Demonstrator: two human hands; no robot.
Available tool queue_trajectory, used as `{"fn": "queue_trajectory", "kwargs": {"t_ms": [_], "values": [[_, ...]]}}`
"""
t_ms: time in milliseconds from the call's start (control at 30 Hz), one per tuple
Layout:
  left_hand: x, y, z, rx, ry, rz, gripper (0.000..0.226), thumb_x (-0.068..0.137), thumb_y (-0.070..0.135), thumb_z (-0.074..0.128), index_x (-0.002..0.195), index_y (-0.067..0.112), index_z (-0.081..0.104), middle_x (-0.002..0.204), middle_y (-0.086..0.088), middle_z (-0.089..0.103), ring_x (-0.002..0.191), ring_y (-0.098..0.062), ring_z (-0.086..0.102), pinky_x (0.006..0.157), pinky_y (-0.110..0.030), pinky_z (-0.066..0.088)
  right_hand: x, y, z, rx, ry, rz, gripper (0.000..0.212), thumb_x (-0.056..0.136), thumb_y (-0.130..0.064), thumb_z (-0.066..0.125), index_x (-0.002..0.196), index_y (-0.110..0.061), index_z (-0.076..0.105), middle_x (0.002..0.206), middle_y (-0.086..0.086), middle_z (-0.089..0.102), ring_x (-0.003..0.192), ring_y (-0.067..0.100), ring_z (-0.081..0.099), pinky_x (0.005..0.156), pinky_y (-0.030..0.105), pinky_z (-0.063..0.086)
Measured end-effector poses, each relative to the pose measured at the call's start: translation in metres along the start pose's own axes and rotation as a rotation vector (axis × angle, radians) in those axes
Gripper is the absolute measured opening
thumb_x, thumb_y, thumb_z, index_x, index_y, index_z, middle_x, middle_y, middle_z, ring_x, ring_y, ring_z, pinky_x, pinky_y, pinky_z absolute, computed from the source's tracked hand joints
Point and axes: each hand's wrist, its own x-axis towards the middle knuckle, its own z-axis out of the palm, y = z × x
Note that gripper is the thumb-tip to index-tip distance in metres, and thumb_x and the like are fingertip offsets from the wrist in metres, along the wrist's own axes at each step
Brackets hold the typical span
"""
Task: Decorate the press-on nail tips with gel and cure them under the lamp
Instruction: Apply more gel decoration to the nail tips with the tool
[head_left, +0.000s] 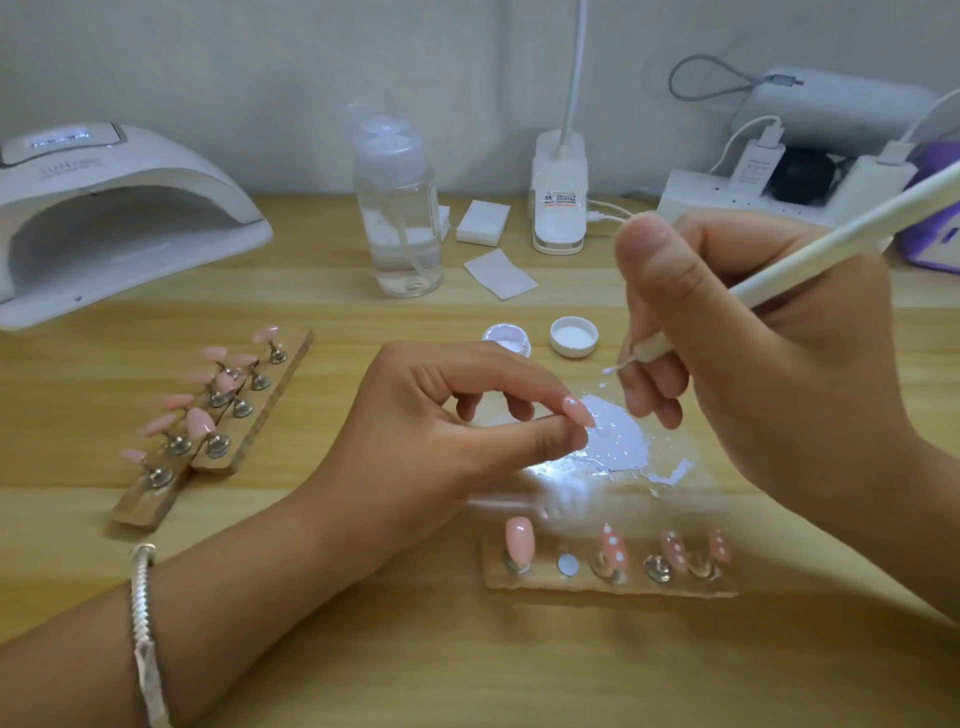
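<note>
- Head view: my left hand (467, 415) pinches a pink nail tip (579, 410) between thumb and forefinger, over the gel palette (623, 436); 1 white dot shows on it.
- My right hand (753, 353) is curled around the dotting pen (779, 270), whose gel-loaded end sits just beside that tip.
- On the near holder (613, 584), 3 tips are dotted, 1 is plain and 1 seat is bare.
- I judge we're early: the far holders (249, 415) carry only plain tips, and nothing shows inside the curing lamp (104, 208).

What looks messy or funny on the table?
White gel lies smeared and splattered behind the near holder, whose second stand is bare; the left hand pinches a nail tip.
</note>
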Motion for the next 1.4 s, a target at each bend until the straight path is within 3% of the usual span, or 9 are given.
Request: {"fn": "queue_trajectory", "kwargs": {"t_ms": [133,233,333,500,833,1400], "values": [[0.0008,0.0013,0.0026,0.007,0.014,0.021,0.006,0.073,0.015,0.082,0.076,0.019,0.079,0.076,0.003,0.076,0.067,-0.015,0.057,0.062,-0.025,0.034,-0.0016,-0.0037,0.0007,-0.013,0.005,-0.001,0.046,0.092,-0.031,0.063,0.056,-0.006,0.049,0.04,-0.005,0.049,0.033,0.026,0.053,0.035,0.025,0.037],[0.0009,0.0021,0.0045,0.053,0.026,0.046,0.007,0.073,0.016,0.082,0.078,0.021,0.079,0.077,0.004,0.077,0.068,-0.014,0.061,0.065,-0.023,0.035,-0.0062,-0.0015,0.0019,0.018,-0.016,0.021,0.039,0.088,-0.021,0.072,0.058,-0.009,0.051,0.043,-0.005,0.053,0.035,0.021,0.057,0.035,0.023,0.039],[0.0,0.0025,0.004,0.098,0.022,0.064,0.007,0.075,0.014,0.081,0.081,0.017,0.079,0.079,0.005,0.077,0.071,-0.019,0.064,0.068,-0.025,0.036,-0.0097,0.001,0.0028,0.043,-0.028,0.035,0.036,0.09,-0.012,0.067,0.059,-0.006,0.051,0.045,-0.003,0.055,0.037,0.017,0.059,0.037,0.02,0.042],[0.0001,0.0041,0.0054,0.097,0.037,0.074,0.008,0.075,0.013,0.08,0.08,0.02,0.079,0.077,0.007,0.077,0.067,-0.01,0.061,0.067,-0.023,0.036,-0.009,-0.0006,0.0045,0.011,-0.024,0.01,0.038,0.096,-0.016,0.059,0.059,-0.01,0.051,0.044,-0.005,0.057,0.038,0.016,0.06,0.043,0.015,0.041],[0.0011,0.0022,0.0055,0.117,0.044,0.085,0.006,0.076,0.014,0.08,0.082,0.017,0.079,0.079,0.005,0.077,0.07,-0.016,0.064,0.067,-0.027,0.037,-0.0094,0.0011,0.0048,0.013,-0.029,0.047,0.036,0.092,-0.012,0.062,0.058,-0.005,0.053,0.047,0.004,0.06,0.039,0.017,0.059,0.045,0.015,0.043],[0.0006,0.0027,0.0054,0.12,0.03,0.096,0.004,0.078,0.017,0.08,0.082,0.019,0.079,0.079,0.005,0.077,0.069,-0.018,0.063,0.066,-0.027,0.038,-0.0088,0.0007,0.0058,-0.003,-0.046,0.044,0.034,0.091,-0.014,0.064,0.06,-0.004,0.054,0.048,-0.004,0.059,0.04,0.016,0.059,0.045,0.018,0.045]]}}
